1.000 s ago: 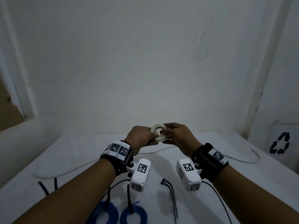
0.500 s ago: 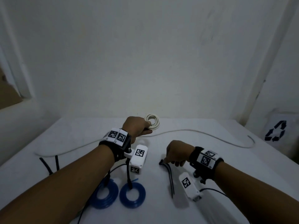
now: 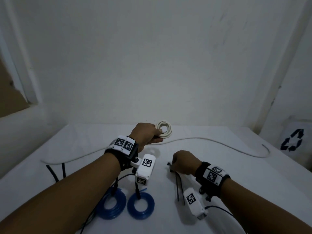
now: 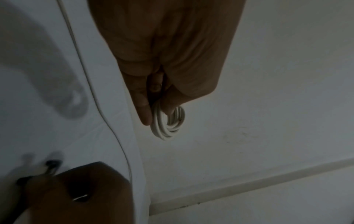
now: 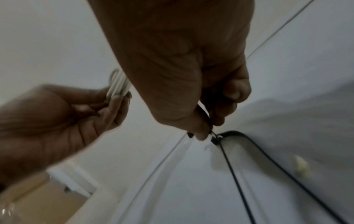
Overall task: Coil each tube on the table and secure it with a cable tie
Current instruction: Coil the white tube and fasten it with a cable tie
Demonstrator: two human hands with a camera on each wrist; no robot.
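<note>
Above the counter [image 3: 84,146], in the head view, a springy white coil [image 3: 164,131] is pinched by the left hand [image 3: 145,135] – likely to unwind if released

From the left wrist, its loops [image 4: 168,121] are clamped between fingertips

From the right wrist, a thin, slippery cable tie [image 5: 229,159] is pinched near its head by the right hand [image 5: 191,91]

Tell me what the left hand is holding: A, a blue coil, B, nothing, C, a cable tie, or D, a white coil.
D: the left hand grips the white coil above the table, while the blue coils lie near the front edge.
</note>
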